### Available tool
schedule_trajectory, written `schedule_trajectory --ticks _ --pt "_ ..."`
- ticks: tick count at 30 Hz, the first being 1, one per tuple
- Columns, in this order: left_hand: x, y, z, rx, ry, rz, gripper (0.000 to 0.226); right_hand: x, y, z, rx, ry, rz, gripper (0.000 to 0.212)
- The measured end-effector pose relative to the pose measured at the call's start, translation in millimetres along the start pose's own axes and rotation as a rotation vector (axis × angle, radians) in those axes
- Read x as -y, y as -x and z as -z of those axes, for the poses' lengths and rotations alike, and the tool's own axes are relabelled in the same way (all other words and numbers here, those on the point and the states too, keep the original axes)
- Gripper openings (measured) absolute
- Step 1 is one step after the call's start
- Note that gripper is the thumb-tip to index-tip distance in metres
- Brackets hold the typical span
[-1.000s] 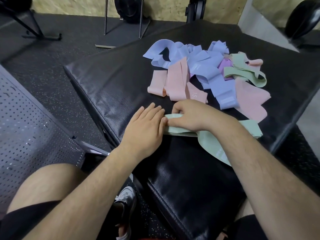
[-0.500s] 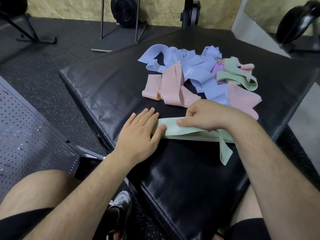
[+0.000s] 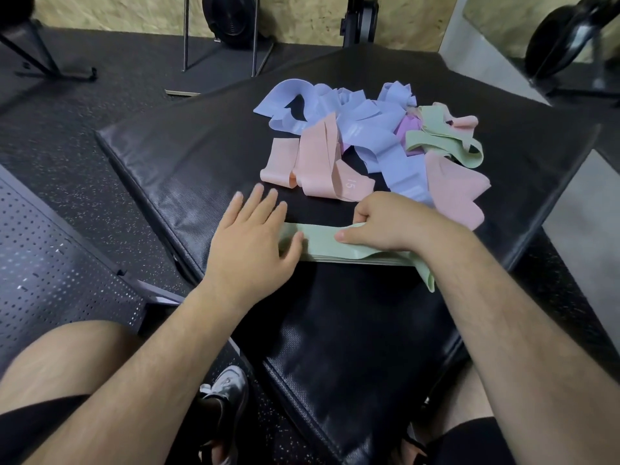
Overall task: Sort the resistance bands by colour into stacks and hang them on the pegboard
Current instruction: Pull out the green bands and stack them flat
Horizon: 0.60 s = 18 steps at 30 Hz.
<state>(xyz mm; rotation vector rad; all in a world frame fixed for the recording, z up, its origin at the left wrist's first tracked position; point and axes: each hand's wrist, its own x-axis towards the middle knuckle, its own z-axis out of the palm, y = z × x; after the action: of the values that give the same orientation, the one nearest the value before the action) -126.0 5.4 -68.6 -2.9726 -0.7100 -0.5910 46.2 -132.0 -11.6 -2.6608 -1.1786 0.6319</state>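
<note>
A flat stack of pale green bands lies across the black padded mat in front of me. My left hand lies flat with straight fingers, its thumb against the stack's left end. My right hand grips the top green band, thumb on top and fingers curled behind it; one green end hangs down by my right wrist. Farther back sits a jumbled heap: pink bands, lilac-blue bands, more green bands and a purple one. The grey pegboard lies at my left.
My bare knees and a shoe are below the mat's near edge. Dark rubber floor surrounds the mat. Metal stand legs and black gym equipment stand at the back by a chipboard wall.
The green bands went from a loose fold to a straightened flat stack. My right hand slid right along it while my left hand spread flat at its left end.
</note>
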Motion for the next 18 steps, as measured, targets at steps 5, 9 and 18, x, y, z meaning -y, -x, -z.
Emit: schedule_trajectory --ticks 5,9,18 --pt "-39.0 -4.2 -2.7 -0.104 0.067 -0.183 0.053 1.0 0.0 -2.5 -0.038 0.004 0.019 0.032" --pt "-51.5 1.7 -26.8 0.036 0.157 -0.101 0.063 -3.8 3.4 0.4 -0.006 -0.029 0.048 0.031" --pt "-50.0 1.8 -29.4 0.077 0.145 -0.076 0.066 -29.6 20.8 19.3 0.057 -0.124 0.068 0.020"
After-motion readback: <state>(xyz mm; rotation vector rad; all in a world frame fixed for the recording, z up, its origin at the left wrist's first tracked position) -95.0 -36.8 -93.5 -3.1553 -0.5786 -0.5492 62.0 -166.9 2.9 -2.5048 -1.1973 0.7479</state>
